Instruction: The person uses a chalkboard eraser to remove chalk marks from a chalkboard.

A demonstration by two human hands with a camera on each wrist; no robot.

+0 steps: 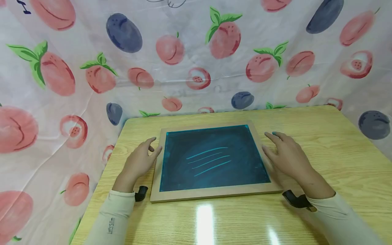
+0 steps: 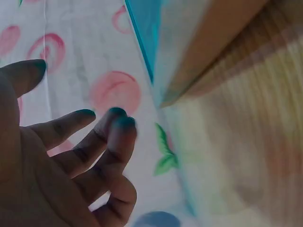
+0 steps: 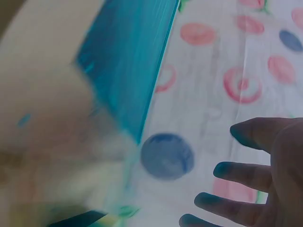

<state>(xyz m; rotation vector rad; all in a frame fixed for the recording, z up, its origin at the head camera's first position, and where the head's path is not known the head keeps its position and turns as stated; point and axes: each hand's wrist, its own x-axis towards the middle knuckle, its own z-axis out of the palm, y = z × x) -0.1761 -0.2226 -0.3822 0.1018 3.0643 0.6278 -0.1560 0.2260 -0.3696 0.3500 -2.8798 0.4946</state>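
A small chalkboard (image 1: 214, 180) in a light wooden frame (image 1: 214, 193) lies flat on the table. Several slanting blue chalk lines (image 1: 211, 164) run across its middle, amid smeared blue dust. Beside the frame's left edge is my left hand (image 1: 139, 160), fingers loosely bent, thumb extended towards the board. My right hand (image 1: 289, 154) is at the opposite edge, its fingers spread and pointing inwards. Neither hand holds anything. Blue-green colour marks the fingertips of the left hand (image 2: 71, 165) and right hand (image 3: 284, 161) in the wrist views, where both look apart from the board.
The wood-grain table (image 1: 321, 136) extends around the board, with light glare near its front. A white cloth (image 1: 199, 64) printed with peaches and dark plums hangs behind the table and along its sides. Black straps (image 1: 297, 199) show at both wrists.
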